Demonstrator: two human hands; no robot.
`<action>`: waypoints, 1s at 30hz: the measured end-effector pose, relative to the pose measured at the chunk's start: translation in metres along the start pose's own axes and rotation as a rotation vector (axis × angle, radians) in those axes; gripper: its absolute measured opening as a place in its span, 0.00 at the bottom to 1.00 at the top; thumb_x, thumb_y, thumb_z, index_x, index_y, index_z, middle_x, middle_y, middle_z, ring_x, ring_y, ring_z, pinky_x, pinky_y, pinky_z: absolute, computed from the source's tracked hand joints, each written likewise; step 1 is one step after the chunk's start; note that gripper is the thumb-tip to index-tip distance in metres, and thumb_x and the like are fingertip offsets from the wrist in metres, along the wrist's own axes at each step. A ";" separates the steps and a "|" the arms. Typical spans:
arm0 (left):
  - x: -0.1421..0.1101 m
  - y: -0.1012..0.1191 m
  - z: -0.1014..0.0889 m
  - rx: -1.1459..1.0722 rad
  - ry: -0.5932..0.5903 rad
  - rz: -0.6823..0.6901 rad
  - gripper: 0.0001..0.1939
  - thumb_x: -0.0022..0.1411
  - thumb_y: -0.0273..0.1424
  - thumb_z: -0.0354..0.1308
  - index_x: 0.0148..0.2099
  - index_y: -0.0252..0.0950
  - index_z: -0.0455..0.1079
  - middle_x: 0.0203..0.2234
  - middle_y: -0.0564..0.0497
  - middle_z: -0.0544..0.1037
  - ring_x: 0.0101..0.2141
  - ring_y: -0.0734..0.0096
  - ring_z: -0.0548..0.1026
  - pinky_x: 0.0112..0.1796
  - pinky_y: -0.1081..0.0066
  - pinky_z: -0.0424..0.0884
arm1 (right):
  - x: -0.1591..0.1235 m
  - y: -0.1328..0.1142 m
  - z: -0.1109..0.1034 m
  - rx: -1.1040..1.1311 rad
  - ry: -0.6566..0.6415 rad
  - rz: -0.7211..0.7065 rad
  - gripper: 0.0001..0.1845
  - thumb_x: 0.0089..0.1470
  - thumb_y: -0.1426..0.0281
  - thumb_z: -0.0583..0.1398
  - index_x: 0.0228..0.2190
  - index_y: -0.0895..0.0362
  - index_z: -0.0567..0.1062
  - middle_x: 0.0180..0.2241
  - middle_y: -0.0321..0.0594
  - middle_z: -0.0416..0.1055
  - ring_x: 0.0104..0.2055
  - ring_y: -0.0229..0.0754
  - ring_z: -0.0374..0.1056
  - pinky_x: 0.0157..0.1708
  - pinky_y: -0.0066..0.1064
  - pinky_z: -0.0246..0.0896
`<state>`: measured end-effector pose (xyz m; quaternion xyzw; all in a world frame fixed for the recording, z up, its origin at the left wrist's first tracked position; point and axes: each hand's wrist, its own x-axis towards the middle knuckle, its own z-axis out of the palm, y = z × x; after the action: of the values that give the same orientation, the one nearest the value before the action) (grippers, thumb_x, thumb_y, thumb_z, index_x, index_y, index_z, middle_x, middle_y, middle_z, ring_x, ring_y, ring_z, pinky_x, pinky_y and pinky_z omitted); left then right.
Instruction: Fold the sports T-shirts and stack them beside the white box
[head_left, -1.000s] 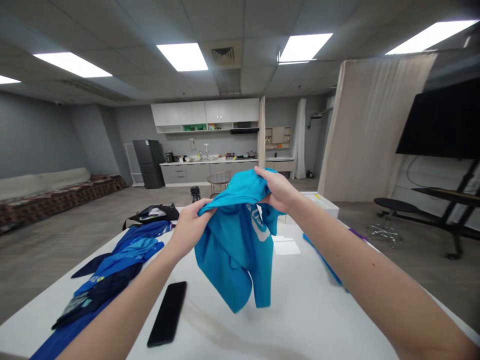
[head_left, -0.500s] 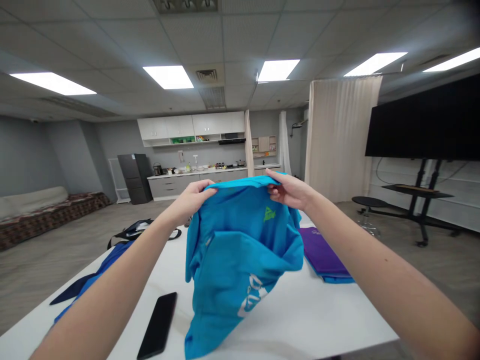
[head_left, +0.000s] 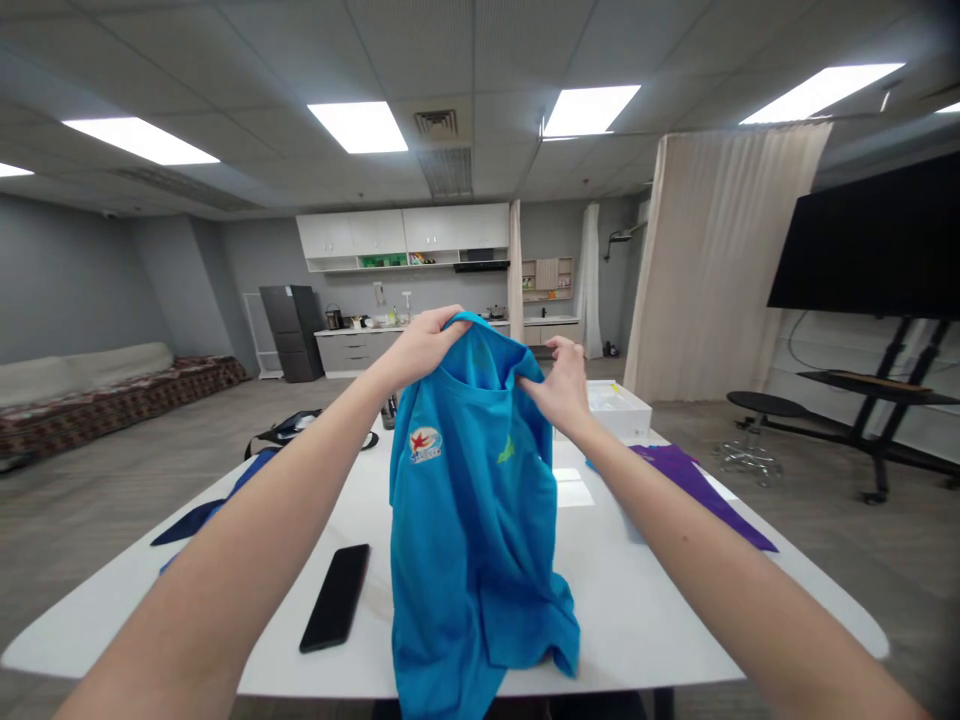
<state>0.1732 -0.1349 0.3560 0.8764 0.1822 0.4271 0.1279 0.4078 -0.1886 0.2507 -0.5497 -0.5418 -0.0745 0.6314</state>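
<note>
A bright blue T-shirt (head_left: 472,520) hangs in front of me, held up by its neck and shoulder area, its lower end drooping past the near table edge. Its chest bears a round red-and-white badge and a small green logo. My left hand (head_left: 427,345) pinches the fabric beside the collar on the left. On the other side, my right hand (head_left: 559,385) grips the cloth near the right of the collar, its thumb against the fabric and part of its fingers hidden behind.
On the white table (head_left: 630,610) lie a black phone (head_left: 335,598), a purple garment (head_left: 697,490) at right, and dark blue clothing (head_left: 202,520) at left. Farther back are a white box (head_left: 619,408) and a black bag (head_left: 289,430). A round stool (head_left: 765,405) stands beyond.
The shirt was bunched, held along one folded edge; now it hangs longer, with its collar and chest badge showing. My hands have come closer together, and my view has shifted left.
</note>
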 end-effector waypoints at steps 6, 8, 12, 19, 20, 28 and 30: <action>-0.006 -0.005 0.012 0.103 0.017 -0.025 0.18 0.70 0.42 0.48 0.40 0.37 0.73 0.37 0.49 0.79 0.39 0.62 0.74 0.41 0.67 0.69 | -0.015 0.018 0.034 0.635 -0.588 0.456 0.24 0.51 0.51 0.64 0.41 0.55 0.79 0.39 0.45 0.79 0.41 0.50 0.72 0.40 0.38 0.68; -0.013 -0.016 0.007 0.121 0.010 -0.075 0.19 0.69 0.43 0.48 0.41 0.37 0.74 0.38 0.49 0.80 0.40 0.61 0.75 0.42 0.67 0.70 | -0.009 0.023 0.031 0.630 -0.456 0.442 0.22 0.51 0.51 0.63 0.40 0.54 0.80 0.35 0.41 0.79 0.37 0.47 0.72 0.36 0.36 0.67; -0.030 -0.043 -0.012 0.184 -0.203 -0.215 0.22 0.66 0.49 0.51 0.40 0.38 0.77 0.37 0.49 0.81 0.39 0.59 0.76 0.38 0.68 0.71 | 0.019 0.029 0.010 0.335 -0.296 0.225 0.17 0.51 0.56 0.64 0.34 0.55 0.81 0.33 0.39 0.79 0.36 0.45 0.71 0.35 0.33 0.65; -0.063 -0.071 -0.017 0.012 -0.666 -0.414 0.20 0.54 0.44 0.62 0.46 0.42 0.78 0.41 0.50 0.82 0.38 0.58 0.78 0.35 0.68 0.74 | 0.044 0.026 -0.012 0.070 -0.291 0.007 0.13 0.50 0.61 0.63 0.32 0.57 0.81 0.29 0.39 0.78 0.33 0.44 0.71 0.34 0.32 0.63; -0.068 -0.078 -0.015 0.048 -0.680 -0.414 0.17 0.54 0.42 0.60 0.44 0.41 0.78 0.38 0.50 0.82 0.36 0.58 0.78 0.34 0.67 0.73 | 0.043 0.027 -0.013 0.065 -0.285 0.009 0.12 0.50 0.61 0.62 0.32 0.57 0.80 0.27 0.38 0.77 0.31 0.43 0.70 0.32 0.31 0.62; -0.097 -0.148 -0.006 0.459 -0.159 -0.410 0.20 0.58 0.30 0.48 0.46 0.39 0.79 0.42 0.44 0.82 0.45 0.50 0.78 0.44 0.62 0.71 | 0.042 0.034 -0.027 -0.147 -0.325 -0.038 0.13 0.54 0.61 0.60 0.28 0.57 0.81 0.29 0.39 0.78 0.35 0.47 0.72 0.35 0.32 0.61; -0.098 -0.153 -0.005 0.412 -0.013 -0.448 0.21 0.61 0.30 0.47 0.49 0.39 0.78 0.43 0.44 0.82 0.45 0.51 0.78 0.45 0.62 0.71 | 0.044 0.037 -0.030 -0.201 -0.325 -0.032 0.16 0.56 0.60 0.58 0.31 0.57 0.82 0.32 0.40 0.80 0.37 0.48 0.73 0.37 0.33 0.62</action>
<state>0.0816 -0.0386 0.2321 0.8245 0.4529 0.3369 0.0393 0.4685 -0.1756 0.2672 -0.6061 -0.6351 -0.0484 0.4765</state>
